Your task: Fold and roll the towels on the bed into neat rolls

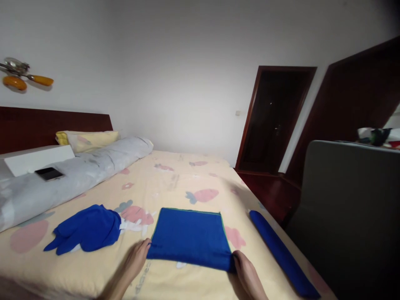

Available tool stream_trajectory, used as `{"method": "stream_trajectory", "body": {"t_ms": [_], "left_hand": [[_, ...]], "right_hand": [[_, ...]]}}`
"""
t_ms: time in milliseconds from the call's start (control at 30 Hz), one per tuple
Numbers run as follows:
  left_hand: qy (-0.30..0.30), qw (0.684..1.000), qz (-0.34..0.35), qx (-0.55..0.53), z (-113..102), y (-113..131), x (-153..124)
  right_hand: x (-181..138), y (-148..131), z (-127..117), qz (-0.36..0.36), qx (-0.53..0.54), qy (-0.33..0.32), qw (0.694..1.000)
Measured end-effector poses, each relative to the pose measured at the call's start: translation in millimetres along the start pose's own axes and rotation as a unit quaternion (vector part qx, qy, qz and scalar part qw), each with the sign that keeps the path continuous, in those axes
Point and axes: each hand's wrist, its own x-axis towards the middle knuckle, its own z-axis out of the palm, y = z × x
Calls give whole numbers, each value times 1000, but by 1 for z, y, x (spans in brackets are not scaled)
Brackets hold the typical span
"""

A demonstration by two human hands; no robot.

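Observation:
A blue towel (190, 236) lies flat on the bed, folded into a rectangle. My left hand (137, 257) pinches its near left corner. At the near right corner, my right hand (245, 268) grips the towel's edge. A crumpled blue cloth (87, 233) rests on the bed to the left. On the right, near the bed's edge, lies a tightly rolled blue towel (281, 252).
The bed has a yellow sheet (175, 179) with a strawberry print. A grey rolled duvet (78, 171) with a phone (49, 173) on it, and a yellow pillow (89, 139), lie by the dark headboard. A grey chair back (346, 208) stands on the right, a dark door (275, 121) behind.

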Motion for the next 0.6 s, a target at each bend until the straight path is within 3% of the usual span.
{"method": "stream_trajectory", "body": {"t_ms": [267,433,533,600], "left_hand": [[7,992,53,112,0,4,0],[25,984,29,172,2,7,-1],[51,982,43,178,18,17,-6],[39,980,110,161,38,37,-12]], "right_hand": [[8,17,9,-35,-62,-4,997],[10,37,18,-94,-149,61,983],[8,29,30,-146,-198,128,961],[4,11,49,-206,-186,140,951]]}}
